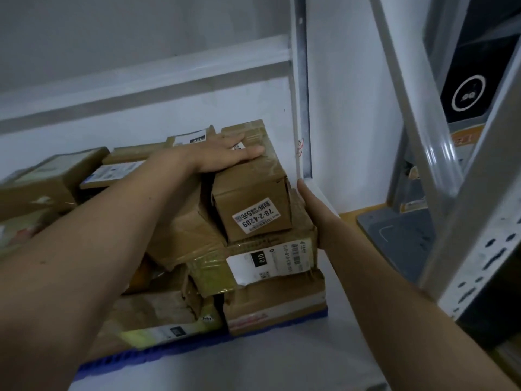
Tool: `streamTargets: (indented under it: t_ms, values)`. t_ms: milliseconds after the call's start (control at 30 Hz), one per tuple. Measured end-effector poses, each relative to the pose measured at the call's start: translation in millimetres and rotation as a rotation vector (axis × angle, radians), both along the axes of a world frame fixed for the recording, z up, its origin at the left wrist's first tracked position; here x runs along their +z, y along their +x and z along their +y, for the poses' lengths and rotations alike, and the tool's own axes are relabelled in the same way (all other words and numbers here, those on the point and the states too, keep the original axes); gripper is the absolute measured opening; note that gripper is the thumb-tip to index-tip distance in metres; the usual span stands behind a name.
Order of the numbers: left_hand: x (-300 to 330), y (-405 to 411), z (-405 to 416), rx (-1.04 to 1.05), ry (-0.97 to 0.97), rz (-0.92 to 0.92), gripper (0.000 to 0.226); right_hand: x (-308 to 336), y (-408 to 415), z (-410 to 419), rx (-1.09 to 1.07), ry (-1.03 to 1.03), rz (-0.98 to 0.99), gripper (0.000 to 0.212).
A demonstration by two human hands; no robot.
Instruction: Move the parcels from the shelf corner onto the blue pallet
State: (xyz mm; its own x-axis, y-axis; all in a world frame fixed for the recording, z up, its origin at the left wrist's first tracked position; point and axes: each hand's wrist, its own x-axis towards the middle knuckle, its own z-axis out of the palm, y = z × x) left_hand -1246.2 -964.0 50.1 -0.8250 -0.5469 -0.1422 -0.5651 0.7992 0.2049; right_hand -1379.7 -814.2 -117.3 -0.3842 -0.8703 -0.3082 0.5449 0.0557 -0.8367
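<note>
A stack of brown cardboard parcels stands on the blue pallet (135,359), whose edge shows below the boxes. On top sits a small taped box (253,190) with a white label reading 78-2-4209. My left hand (225,155) lies flat on that box's top, fingers straight. My right hand (307,204) is against the right side of the stack, beside the small box and the box with the 010 label (270,261) under it; its fingers are hidden behind the cardboard.
More parcels (56,176) lie at the left of the pallet. A grey shelf upright (301,88) stands just behind the stack, and a perforated metal post (485,210) rises at the right. The pale floor (282,359) lies in front.
</note>
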Motion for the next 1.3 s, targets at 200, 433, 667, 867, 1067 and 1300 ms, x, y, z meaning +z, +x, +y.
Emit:
streamTargets:
  t_ms: [200, 433, 667, 867, 1067, 1300]
  values:
    - [4, 4, -1, 0.083, -0.105, 0.078, 0.101, 10, -17, -29, -0.175, 0.127, 0.127, 0.087]
    - [-3, 14, -8, 0.02, 0.024, 0.039, 0.106, 3, -32, -41, 0.087, 0.139, 0.238, 0.075]
    - [-8, 11, -7, 0.012, 0.047, 0.075, 0.114, -2, -39, -40, 0.191, 0.123, 0.242, 0.054]
    - [-9, 11, -4, 0.047, 0.036, 0.082, 0.111, 2, -36, -36, 0.128, 0.123, 0.255, 0.052]
    - [0, 26, 2, 0.014, 0.012, 0.135, 0.092, 52, -14, -27, -0.134, 0.301, 0.428, 0.069]
    - [19, 68, -1, 0.143, -0.337, 0.459, 0.028, 143, 23, -25, -0.337, 0.143, 0.978, 0.029]
